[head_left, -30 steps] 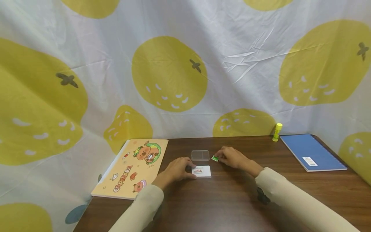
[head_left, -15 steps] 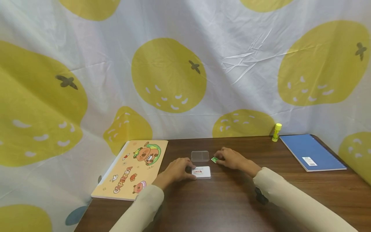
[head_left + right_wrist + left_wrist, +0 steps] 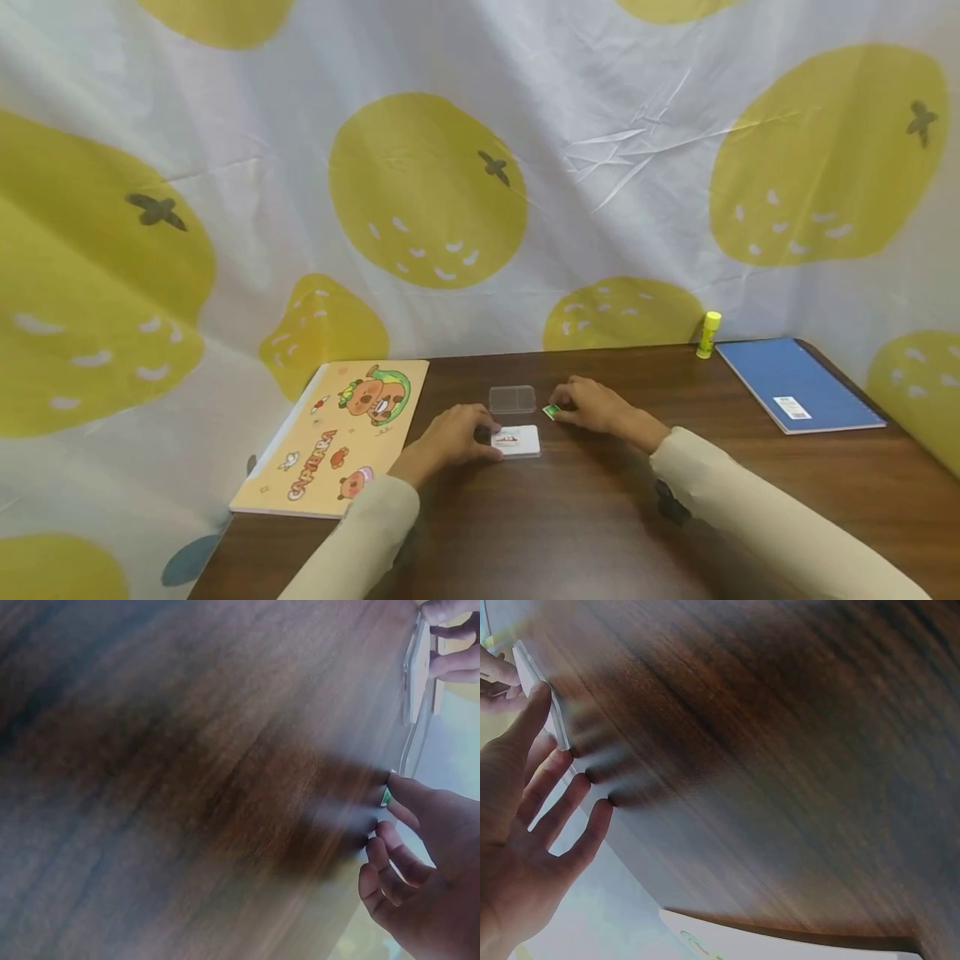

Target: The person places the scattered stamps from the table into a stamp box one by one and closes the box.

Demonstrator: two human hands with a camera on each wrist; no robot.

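A shallow clear plastic box (image 3: 528, 439) with white cards in it lies mid-table, the top card bearing a small red print. My left hand (image 3: 456, 437) holds the box by its left side, thumb at the near edge and index finger at the far edge; its other fingers spread loosely in the left wrist view. Beyond the box lies a clear lid (image 3: 512, 400), flat on the wood. Right of the lid, my right hand (image 3: 594, 406) pinches a small green card with a pale border (image 3: 551, 412) at the tabletop. Part of that card hides behind the fingers.
A capybara-printed folder or notebook (image 3: 337, 442) lies at the left of the brown table (image 3: 510, 533). At the back right stand a yellow glue stick (image 3: 708, 335) and, beside it, a blue notebook (image 3: 795, 383). A fruit-patterned cloth (image 3: 450, 333) hangs behind the table.
The head view has shifted slightly. Both hands stay almost where they were, the left at the box and the right at the green card.
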